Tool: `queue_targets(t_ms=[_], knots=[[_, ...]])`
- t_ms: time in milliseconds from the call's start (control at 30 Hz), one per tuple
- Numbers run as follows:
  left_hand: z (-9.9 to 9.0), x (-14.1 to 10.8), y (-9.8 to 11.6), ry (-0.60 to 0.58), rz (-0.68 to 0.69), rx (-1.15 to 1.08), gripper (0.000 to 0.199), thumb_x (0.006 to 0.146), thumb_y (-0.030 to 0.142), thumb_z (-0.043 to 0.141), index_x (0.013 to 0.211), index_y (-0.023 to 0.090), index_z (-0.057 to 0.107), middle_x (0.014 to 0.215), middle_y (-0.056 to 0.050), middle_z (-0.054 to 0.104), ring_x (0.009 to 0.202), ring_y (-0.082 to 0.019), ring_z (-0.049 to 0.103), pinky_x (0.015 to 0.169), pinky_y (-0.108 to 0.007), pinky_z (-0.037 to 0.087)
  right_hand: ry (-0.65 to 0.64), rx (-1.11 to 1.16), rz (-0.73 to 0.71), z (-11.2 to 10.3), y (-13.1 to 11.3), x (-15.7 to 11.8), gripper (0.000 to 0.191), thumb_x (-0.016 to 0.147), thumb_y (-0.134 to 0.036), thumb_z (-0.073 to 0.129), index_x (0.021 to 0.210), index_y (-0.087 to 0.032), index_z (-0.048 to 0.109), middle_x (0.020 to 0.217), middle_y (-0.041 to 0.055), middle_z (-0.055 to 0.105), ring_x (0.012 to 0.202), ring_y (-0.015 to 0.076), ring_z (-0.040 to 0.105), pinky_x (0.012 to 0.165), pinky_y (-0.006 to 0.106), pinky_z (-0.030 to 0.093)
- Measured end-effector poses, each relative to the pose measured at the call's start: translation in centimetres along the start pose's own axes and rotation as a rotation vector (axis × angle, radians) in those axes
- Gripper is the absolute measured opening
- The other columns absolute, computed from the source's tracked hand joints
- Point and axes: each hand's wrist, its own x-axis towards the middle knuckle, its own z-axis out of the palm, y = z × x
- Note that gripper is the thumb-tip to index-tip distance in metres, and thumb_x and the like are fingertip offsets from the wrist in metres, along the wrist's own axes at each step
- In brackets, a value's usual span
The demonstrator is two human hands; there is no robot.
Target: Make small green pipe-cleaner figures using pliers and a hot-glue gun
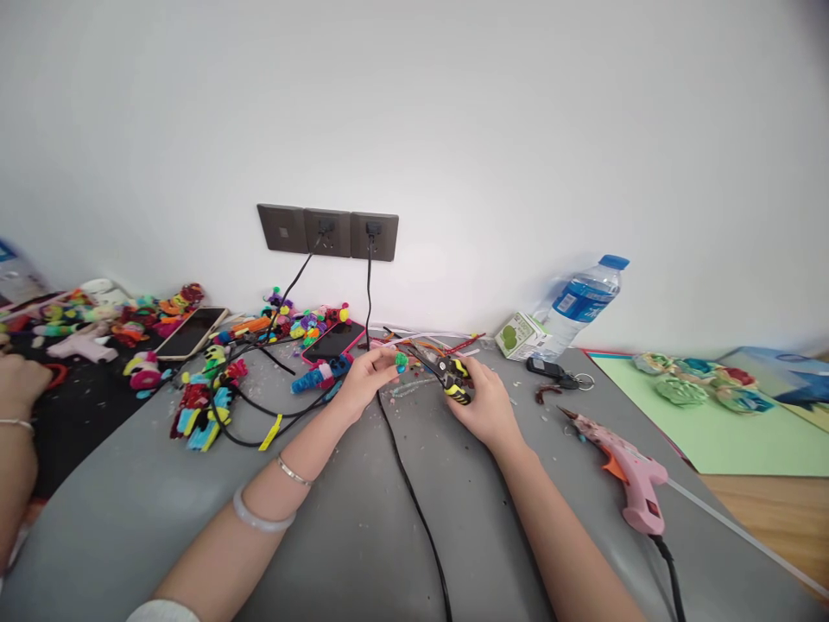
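Between the fingertips of my left hand (pixel 370 380) is a small green fuzzy piece (pixel 401 361), which looks like curled pipe cleaner. My right hand (pixel 485 404) is wrapped round the black-and-yellow handles of a pair of pliers (pixel 452 373). The pliers' metal jaws point left, close to the green piece; I cannot tell whether they touch it. Behind the hands, several coloured pipe cleaners (pixel 463 344) lie along the wall. Left of my left hand is a blue fuzzy figure (pixel 320 374).
A pink glue gun (pixel 618 466) lies on the right, near a key fob (pixel 545 368) and a tilted water bottle (pixel 583 298). Phones (pixel 193 333), fuzzy figures (pixel 205 404) and black cables (pixel 414 492) spread leftward. Another person's hand (pixel 22 384) is at far left.
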Motion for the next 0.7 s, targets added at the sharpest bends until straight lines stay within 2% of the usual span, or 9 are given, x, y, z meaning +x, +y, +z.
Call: queue_targets(t_ms=[100,300,467,700], knots=[[-0.05,-0.02,0.07,0.002,-0.008,0.009,0.042,0.062,0.036,0.086,0.092,0.015,0.066,0.087,-0.005,0.072,0.085,-0.019,0.068,0.07,-0.027,0.052,0.002,0.01,0.01,-0.01,0.04,0.0,0.047,0.071,-0.025,0.057,0.118,-0.018,0.055,0.107,0.0134,0.069,0.094,0.03,0.065,0.082,0.041,0.047],[-0.3,0.12,-0.05,0.021,0.006,0.016,0.041,0.063,0.037,0.085,0.093,0.015,0.067,0.088,-0.006,0.073,0.084,-0.02,0.069,0.07,-0.027,0.052,-0.044,-0.01,-0.024,-0.12,-0.23,0.1,0.041,0.07,-0.024,0.058,0.111,-0.02,0.056,0.105,0.0113,0.069,0.095,0.0295,0.064,0.081,0.039,0.046],[-0.24,0.09,0.01,-0.001,0.002,0.011,0.04,0.066,0.038,0.083,0.094,0.016,0.066,0.089,-0.006,0.074,0.084,-0.021,0.071,0.069,-0.026,0.051,-0.051,-0.049,-0.062,0.06,-0.22,0.09,0.043,0.071,-0.024,0.058,0.113,-0.019,0.056,0.109,0.0132,0.068,0.106,0.0321,0.061,0.084,0.04,0.045],[-0.24,0.05,-0.09,0.02,0.034,0.063,0.04,0.065,0.037,0.082,0.096,0.016,0.067,0.089,-0.005,0.071,0.082,-0.019,0.068,0.07,-0.028,0.052,-0.047,-0.064,-0.061,0.19,-0.2,0.06,0.042,0.07,-0.024,0.058,0.112,-0.019,0.056,0.11,0.0136,0.068,0.107,0.0319,0.06,0.084,0.04,0.044]])
